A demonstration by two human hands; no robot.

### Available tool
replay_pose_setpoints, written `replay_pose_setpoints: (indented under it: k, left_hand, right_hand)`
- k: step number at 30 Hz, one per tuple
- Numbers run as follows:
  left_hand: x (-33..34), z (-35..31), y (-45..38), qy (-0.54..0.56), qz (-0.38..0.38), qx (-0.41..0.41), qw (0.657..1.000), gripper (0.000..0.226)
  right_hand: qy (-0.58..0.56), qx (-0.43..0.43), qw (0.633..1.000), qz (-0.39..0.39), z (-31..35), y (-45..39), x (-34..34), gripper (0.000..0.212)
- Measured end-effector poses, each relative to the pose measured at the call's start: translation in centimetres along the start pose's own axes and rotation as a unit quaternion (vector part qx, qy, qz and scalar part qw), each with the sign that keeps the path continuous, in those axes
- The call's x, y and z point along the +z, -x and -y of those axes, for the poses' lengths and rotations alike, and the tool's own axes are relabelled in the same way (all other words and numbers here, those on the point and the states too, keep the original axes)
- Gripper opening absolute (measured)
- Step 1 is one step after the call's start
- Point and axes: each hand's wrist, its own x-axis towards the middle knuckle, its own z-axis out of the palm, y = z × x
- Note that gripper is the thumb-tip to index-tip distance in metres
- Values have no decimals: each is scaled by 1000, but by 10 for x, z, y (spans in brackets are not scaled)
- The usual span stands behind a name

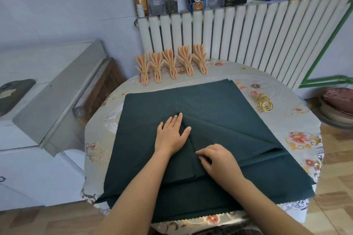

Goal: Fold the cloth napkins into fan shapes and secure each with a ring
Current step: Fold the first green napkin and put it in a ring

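Left hand lies flat, fingers straight, pinning the dark green napkin; right hand pinches its diagonal fold just right of it

— What's at the centre of the frame?
— A dark green napkin; the left hand presses flat, the right hand pinches its fold.
— Upper middle?
— Five peach fan napkins.

The right hand hides its fingertips' hold on the green napkin; jar labels far behind are unreadable.
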Motion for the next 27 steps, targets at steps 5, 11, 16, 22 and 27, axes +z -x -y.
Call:
replay_pose_setpoints:
  k: [5, 11, 16, 22, 27]
  left_hand:
    - [1, 0, -2, -51, 13, 12, 999, 61]
    - [1, 1, -2, -49, 13, 13, 999, 56]
    - [0, 0, -2, -36, 11, 11, 999, 54]
    - [1, 0, -2, -27, 5, 9, 1000, 53]
    - [0, 0, -1, -22, 6, 8, 1000, 53]
  right_hand:
    - [-15, 4, 1000, -1, 5, 5, 6, 16]
    - [-50, 25, 998, -18, 14, 10, 13, 15]
    - [-61, 29, 998, -14, 17, 13, 13, 16]
    - [-46, -4, 999, 4, 30, 25, 8, 30]
    - [-30, -35, 999, 17, 34, 36, 7, 31]
